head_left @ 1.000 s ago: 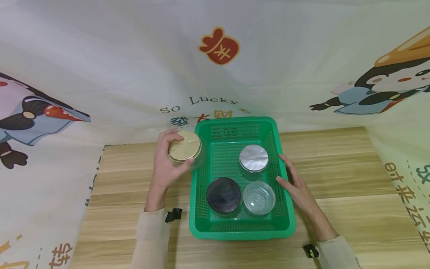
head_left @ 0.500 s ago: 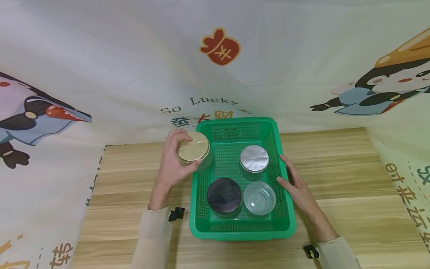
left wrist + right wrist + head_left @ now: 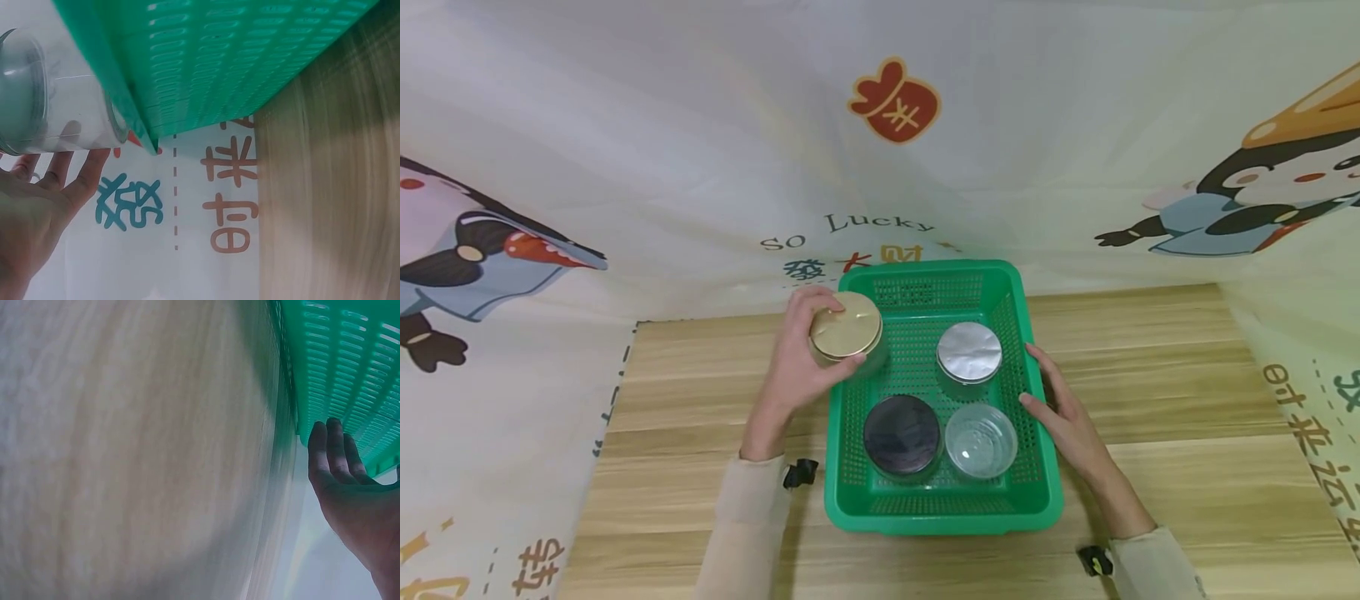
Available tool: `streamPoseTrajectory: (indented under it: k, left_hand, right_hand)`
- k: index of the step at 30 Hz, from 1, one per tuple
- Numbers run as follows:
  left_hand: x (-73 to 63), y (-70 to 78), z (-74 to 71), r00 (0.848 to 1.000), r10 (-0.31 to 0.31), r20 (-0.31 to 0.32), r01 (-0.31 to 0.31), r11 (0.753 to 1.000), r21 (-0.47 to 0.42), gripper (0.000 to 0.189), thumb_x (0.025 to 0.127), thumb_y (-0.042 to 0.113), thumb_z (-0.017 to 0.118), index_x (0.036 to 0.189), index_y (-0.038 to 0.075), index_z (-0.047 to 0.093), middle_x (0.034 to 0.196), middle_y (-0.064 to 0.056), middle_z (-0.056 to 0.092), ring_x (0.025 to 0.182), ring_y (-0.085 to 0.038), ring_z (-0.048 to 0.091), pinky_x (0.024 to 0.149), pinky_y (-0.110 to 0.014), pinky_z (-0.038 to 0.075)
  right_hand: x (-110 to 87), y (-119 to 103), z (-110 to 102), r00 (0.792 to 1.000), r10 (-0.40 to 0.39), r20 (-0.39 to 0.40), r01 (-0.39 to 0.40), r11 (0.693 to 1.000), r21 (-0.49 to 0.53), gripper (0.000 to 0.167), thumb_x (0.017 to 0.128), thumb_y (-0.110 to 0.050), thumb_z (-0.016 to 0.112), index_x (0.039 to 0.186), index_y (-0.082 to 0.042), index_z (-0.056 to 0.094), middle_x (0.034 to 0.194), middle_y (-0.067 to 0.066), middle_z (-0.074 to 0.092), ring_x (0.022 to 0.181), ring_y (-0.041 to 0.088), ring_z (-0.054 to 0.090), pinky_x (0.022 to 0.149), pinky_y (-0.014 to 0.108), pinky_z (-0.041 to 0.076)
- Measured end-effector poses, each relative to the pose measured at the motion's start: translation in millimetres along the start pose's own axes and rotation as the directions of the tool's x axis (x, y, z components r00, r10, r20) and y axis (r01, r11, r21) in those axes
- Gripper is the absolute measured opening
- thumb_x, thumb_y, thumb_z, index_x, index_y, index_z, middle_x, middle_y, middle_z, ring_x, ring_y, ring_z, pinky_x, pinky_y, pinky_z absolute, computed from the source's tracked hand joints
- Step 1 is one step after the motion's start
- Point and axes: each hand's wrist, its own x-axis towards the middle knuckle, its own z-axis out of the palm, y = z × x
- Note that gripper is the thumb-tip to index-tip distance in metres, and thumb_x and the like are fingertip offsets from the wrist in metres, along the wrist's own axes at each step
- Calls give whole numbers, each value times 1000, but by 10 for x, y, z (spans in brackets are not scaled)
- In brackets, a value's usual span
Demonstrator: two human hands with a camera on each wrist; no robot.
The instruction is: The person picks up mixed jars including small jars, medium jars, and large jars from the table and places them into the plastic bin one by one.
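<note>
In the head view my left hand (image 3: 796,362) grips a clear jar with a gold lid (image 3: 850,327), fingers and thumb around its side. The jar is over the left part of a green plastic basket (image 3: 943,523). From the left wrist, the clear wall of the jar (image 3: 75,115) shows above the basket's rim. My right hand (image 3: 1071,425) holds the basket's right rim, thumb over the edge; the right wrist view has its fingers (image 3: 337,453) lying straight against the outer wall. Inside stand a silver-lidded jar (image 3: 969,353), a dark-lidded jar (image 3: 901,437) and a clear round container (image 3: 981,443).
The basket stands on a wood-grain table (image 3: 1150,400). Behind it and at both sides hangs a white printed cloth (image 3: 700,167) with cartoon figures and lettering. A black strap (image 3: 801,473) sits by the left cuff, another (image 3: 1094,561) by the right.
My left hand has carried the gold-lidded jar rightward, from beside the basket's left rim to over its inside. The right hand and the basket have stayed in place.
</note>
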Motion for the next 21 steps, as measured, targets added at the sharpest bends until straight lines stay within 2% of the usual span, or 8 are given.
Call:
streamPoseTrajectory:
  k: [3,8,10,14,21]
  left_hand:
    - [11,-29,32,1000,7,30,-6,1000,0,61,64,32,84,115,10,59,130,-11,50,124,-27,44,106,-52,33]
    - [21,-22,65,998,11,56,-11,1000,3,60,66,33,83,116,11,59,131,-8,51,124,-26,44,105,-53,33]
    - [25,-16,73,998,11,66,-11,1000,7,60,66,33,83,116,11,59,131,-7,51,124,-25,45,105,-52,33]
    - [35,-1,95,996,9,84,-10,1000,12,60,66,33,83,117,11,58,132,-7,50,125,-24,44,105,-51,35]
    - [36,26,121,994,-9,111,7,1000,14,59,69,31,83,118,11,58,135,-8,47,127,-25,42,105,-51,35]
  right_hand:
    - [1,-10,-6,1000,-3,-5,3,1000,-16,63,103,-22,54,157,-37,24,157,10,32,137,30,36,106,54,33]
    - [-6,-20,-9,1000,1,-7,-1,999,-35,63,103,-23,54,157,-37,24,154,9,35,131,27,42,101,30,39]
    - [-8,-22,-7,1000,6,-7,-7,999,-33,63,103,-23,54,157,-38,24,155,8,35,130,26,42,99,26,39]
    - [-10,-27,-5,1000,13,-7,-13,999,-34,63,103,-24,54,157,-38,24,155,8,35,131,26,41,101,32,39]
    - [-9,-28,-2,1000,12,-5,-12,1000,-26,63,103,-24,53,157,-37,24,156,10,33,135,30,38,104,54,34]
